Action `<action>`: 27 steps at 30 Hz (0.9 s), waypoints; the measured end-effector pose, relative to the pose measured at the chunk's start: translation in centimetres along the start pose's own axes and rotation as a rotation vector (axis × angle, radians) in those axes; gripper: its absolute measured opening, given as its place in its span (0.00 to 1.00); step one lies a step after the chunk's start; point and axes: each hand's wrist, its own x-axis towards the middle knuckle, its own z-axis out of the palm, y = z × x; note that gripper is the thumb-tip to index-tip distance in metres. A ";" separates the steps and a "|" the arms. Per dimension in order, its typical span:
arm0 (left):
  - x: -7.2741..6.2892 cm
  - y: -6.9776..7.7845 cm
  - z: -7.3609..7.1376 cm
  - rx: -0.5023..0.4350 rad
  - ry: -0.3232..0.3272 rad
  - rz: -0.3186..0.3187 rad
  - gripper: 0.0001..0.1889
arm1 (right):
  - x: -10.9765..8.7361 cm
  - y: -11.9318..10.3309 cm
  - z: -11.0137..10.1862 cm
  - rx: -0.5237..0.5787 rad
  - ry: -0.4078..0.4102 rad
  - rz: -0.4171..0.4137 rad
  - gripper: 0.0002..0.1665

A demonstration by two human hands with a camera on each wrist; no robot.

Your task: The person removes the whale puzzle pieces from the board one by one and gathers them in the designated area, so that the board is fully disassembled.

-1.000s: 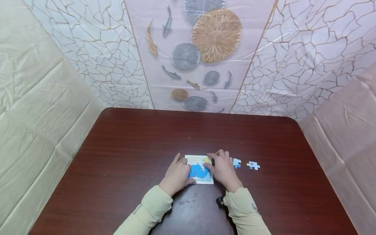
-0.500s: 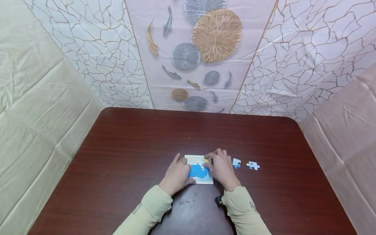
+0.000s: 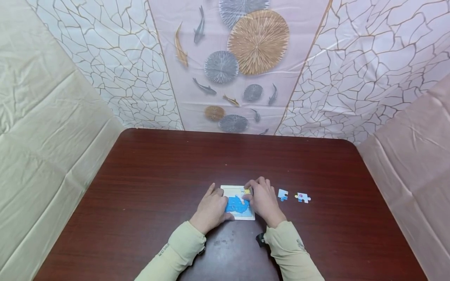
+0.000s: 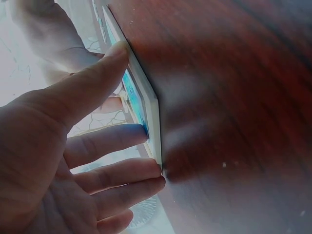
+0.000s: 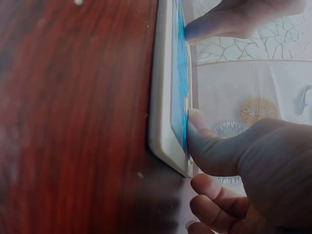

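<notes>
A small jigsaw puzzle [image 3: 238,205] with a blue animal picture lies in a white-rimmed frame [image 3: 246,219] on the table. My left hand [image 3: 211,205] steadies it from the left: in the left wrist view the thumb [image 4: 114,53] rests on the near rim, and fairly straight fingers touch the picture and the side edge. At the far right corner, my right hand [image 3: 263,199] has thumb and index finger about a puzzle piece with a yellow sun [image 3: 247,191]. The right wrist view shows the right thumb [image 5: 200,131] against the picture; the piece itself is hidden there.
Two loose puzzle pieces lie right of the frame: a blue and white piece [image 3: 283,194] and a piece with a pink swirl [image 3: 303,197]. The dark red wooden table [image 3: 158,168] extends around them, with patterned cloth [image 3: 140,58] hanging behind.
My right hand has shifted slightly left and away from me at the corner with the sun piece, baring more of the nearer loose piece. The left hand stays in place.
</notes>
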 end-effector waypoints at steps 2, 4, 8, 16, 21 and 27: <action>0.0 0.0 0.0 -0.003 0.002 -0.002 0.24 | 0.0 -0.1 0.0 0.009 -0.001 0.006 0.16; 0.0 0.0 0.1 -0.004 0.002 -0.004 0.24 | 0.0 -0.2 0.0 0.019 -0.006 0.015 0.17; 0.0 0.0 0.1 -0.009 0.002 -0.006 0.24 | 0.1 -0.3 -0.1 0.029 -0.032 0.036 0.17; 0.0 0.1 0.0 -0.007 -0.001 -0.009 0.24 | 0.0 -0.7 -0.2 0.071 -0.059 0.049 0.17; 0.1 0.1 0.0 -0.010 0.003 -0.010 0.24 | -0.2 -0.8 -0.3 0.086 -0.073 0.062 0.16; 0.0 0.1 0.1 -0.024 0.001 -0.010 0.23 | -0.7 -0.8 -0.6 0.058 -0.074 -0.019 0.16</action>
